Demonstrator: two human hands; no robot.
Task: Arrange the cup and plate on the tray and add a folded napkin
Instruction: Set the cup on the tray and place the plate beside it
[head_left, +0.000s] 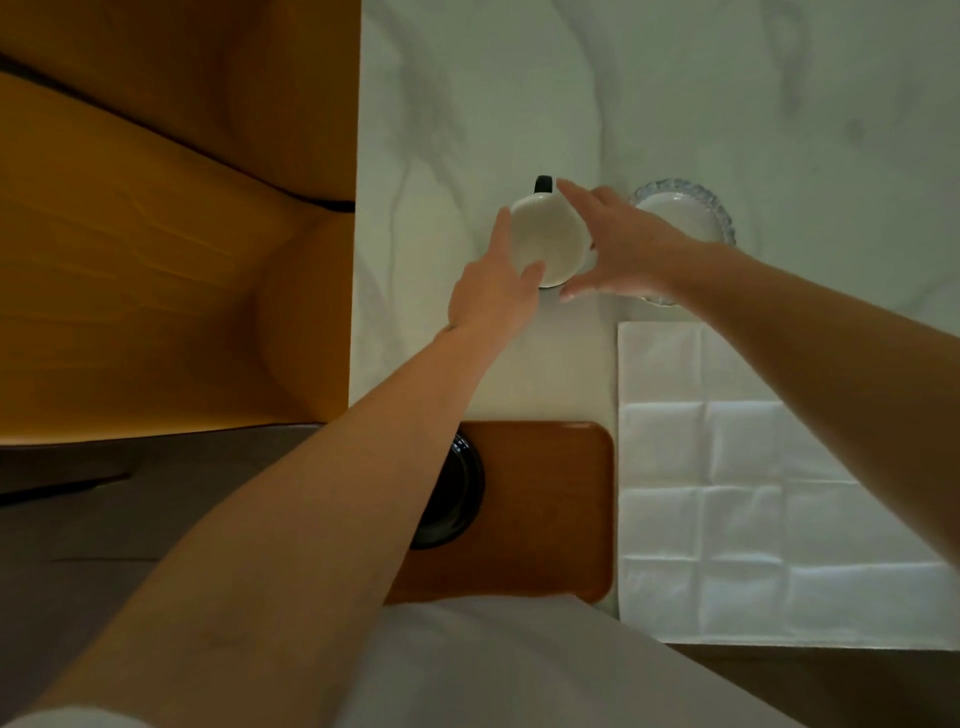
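White cup (549, 244) held between left hand (493, 296) and right hand (626, 249) fingers.

Tray (545, 519) sits at the near edge; napkin (727, 493) just right of it. Cup (550, 244) beyond the tray; glass dish (691, 213) further right.

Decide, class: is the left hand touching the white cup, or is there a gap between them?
Touching. The head view shows the left hand with its thumb tip overlapping the near rim of the white cup and its fingers lying along the cup's left side, with no gap.
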